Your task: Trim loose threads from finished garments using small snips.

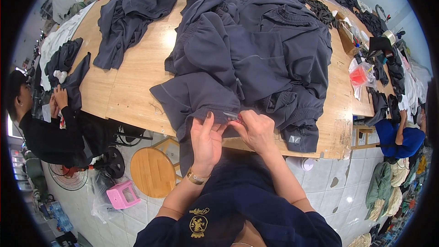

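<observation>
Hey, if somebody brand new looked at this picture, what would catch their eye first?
Probably the big heap of dark garments spread over the middle of the wooden table. Next, the person's left hand and right hand, close together at the heap's near edge. Then the bright pink plastic stool on the floor at lower left, beside a round wooden stool.

Garments point(260, 50) on table point(132, 82), bag point(361, 74) perhaps on right edge
</observation>
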Demonstrator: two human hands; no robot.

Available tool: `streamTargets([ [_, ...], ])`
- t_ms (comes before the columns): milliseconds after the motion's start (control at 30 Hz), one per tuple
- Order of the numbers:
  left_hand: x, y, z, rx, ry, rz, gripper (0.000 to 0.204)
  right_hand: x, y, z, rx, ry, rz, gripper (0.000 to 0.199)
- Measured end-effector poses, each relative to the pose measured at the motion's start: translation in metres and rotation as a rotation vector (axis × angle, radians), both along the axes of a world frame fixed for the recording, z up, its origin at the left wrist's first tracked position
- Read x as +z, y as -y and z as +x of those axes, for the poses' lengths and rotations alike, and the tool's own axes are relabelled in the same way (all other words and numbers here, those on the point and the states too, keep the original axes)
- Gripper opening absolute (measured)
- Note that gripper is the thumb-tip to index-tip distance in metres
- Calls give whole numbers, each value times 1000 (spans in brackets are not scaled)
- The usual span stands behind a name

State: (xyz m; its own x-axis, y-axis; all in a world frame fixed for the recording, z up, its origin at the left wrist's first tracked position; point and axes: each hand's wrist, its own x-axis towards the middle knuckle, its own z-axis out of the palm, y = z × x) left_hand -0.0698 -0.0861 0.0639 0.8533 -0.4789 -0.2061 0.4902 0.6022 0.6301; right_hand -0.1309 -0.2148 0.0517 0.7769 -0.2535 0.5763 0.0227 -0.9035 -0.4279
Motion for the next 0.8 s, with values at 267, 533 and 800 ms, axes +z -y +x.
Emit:
streamTargets([
  [267,-2,1,-1,1,13,7,22,-1,0,0,10,-20,17,31],
  [533,-1,1,0,30,-3,1,22,-3,0,-1,-39,-13,125,30],
  [800,-1,1,-1,32,-2,-6,22,-6,0,0,-41,15,42,33],
])
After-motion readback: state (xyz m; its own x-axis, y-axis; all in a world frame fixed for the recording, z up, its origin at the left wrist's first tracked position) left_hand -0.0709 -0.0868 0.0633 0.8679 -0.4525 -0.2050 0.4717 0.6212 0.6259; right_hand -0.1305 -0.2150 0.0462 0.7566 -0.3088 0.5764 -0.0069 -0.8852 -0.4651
